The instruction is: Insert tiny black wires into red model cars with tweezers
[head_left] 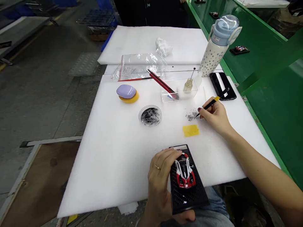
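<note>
My left hand [162,179] grips a black display base [189,200] at the table's front edge, fingers over its left side and thumb beneath. On the base sits a red, white and black model car [185,171]. In my right hand [216,116] is a pair of black tweezers [210,105] with a yellow band, held like a pen. Their tip points down at a loose scatter of fine black strands [191,115]; whether a strand is pinched is too small to tell. A piece of yellow tape [190,130] lies just below the scatter.
A round clear dish [139,117] holds more black strands. Behind stand a clear tray [165,98] with a red-and-black tool [161,82] and small bottle [188,85], a phone [222,85] and a tall drinking bottle [213,52]. A purple-and-yellow oval object [126,92] lies left. More model cars [239,49] rest on the green surface.
</note>
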A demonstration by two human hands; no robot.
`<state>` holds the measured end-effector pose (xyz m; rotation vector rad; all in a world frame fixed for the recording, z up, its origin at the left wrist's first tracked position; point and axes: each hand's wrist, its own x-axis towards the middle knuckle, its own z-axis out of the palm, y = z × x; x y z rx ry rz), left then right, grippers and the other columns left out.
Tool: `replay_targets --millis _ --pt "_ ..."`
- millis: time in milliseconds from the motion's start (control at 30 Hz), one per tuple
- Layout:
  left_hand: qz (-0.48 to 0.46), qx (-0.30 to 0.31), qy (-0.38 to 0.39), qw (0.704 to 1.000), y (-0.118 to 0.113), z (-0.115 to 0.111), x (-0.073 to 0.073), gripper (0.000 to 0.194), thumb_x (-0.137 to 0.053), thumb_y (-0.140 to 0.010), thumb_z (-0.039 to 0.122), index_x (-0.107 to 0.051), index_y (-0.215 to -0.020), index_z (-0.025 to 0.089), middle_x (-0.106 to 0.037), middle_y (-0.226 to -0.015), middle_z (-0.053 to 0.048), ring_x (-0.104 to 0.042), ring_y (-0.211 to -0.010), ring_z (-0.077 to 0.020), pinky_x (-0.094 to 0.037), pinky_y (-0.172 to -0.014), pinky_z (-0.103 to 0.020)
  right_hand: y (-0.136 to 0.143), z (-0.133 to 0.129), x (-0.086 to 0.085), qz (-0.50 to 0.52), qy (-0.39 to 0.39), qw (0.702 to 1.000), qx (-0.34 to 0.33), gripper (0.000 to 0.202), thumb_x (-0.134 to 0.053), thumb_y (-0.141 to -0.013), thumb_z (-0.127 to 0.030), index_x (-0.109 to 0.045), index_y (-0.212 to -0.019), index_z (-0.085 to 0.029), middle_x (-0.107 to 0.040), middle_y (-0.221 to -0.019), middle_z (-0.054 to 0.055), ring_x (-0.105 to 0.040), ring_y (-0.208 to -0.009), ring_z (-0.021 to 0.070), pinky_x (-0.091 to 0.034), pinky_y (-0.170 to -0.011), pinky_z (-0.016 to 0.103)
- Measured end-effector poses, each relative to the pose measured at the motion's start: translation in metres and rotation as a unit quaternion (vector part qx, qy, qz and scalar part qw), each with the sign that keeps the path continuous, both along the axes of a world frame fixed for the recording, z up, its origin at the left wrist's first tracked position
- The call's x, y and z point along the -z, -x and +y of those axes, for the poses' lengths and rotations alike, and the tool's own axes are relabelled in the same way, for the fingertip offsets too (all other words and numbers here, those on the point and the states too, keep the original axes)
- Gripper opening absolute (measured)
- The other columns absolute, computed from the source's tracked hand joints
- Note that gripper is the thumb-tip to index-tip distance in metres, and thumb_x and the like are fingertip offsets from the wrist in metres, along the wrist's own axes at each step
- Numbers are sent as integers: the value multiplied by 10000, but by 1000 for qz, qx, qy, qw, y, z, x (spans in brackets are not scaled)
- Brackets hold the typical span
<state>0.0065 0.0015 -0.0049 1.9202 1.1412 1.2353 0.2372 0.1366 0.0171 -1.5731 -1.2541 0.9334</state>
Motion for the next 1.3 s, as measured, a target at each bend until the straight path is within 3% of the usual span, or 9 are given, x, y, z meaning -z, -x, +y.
replay_targets --millis 200,367,633,867,1067,1300 --pt "-2 8 9 1000 1 -2 2 941 -439 -743 966 -548 -1379 281 -657 -1265 -37 -599 -1212 -252 -440 -1104 -376 -5 -9 1 -19 4 1000 -7 234 -726 -748 -249 -492 -743 -249 -590 -540 -33 -562 -516 152 -404 -526 304" --pt "-14 20 28 999 5 -4 5 881 -382 -837 907 -540 -1419 265 -649 -1293 -89 -573 -1248 -312 -433 -1100 -475 -6 -10 1 -53 9 999 -7 222 -723 -742 -228 -502 -733 -244 -598 -551 -28 -571 -529 155 -423 -534 309" --pt "-8 14 25 1000 5 -5 4 895 -416 -810 919 -559 -1399 259 -665 -1273 -99 -595 -1227 -326 -452 -1089 -486 -5 -8 -1 -52 16 999 -7 208 -726 -728 -229 -519 -720 -248 -603 -525 -28 -582 -522 160 -438 -514 303" --pt "-2 0 2 1000 1 -1 2 947 -362 -766 972 -577 -1339 249 -686 -1210 -95 -628 -1161 -310 -485 -1044 -469 -9 -9 -12 78 9 996 -36 336 -846 -663 -355 -531 -679 -238 -613 -513 -22 -516 -448 119 -390 -450 274" --pt "-3 23 -18 1000 1 0 3 907 -391 -828 910 -493 -1429 238 -649 -1277 -112 -605 -1191 -313 -465 -1049 -468 -5 -43 -28 125 -36 988 -82 440 -900 -669 -514 -565 -703 -232 -645 -583 -10 -579 -486 135 -422 -427 264" --pt "11 59 34 998 3 1 -1 968 -396 -806 912 -406 -1523 262 -574 -1325 -121 -541 -1188 -331 -435 -1022 -495 22 -84 -19 163 -78 976 -122 323 -843 -802 -400 -573 -730 -239 -690 -653 0 -655 -566 146 -478 -446 248"
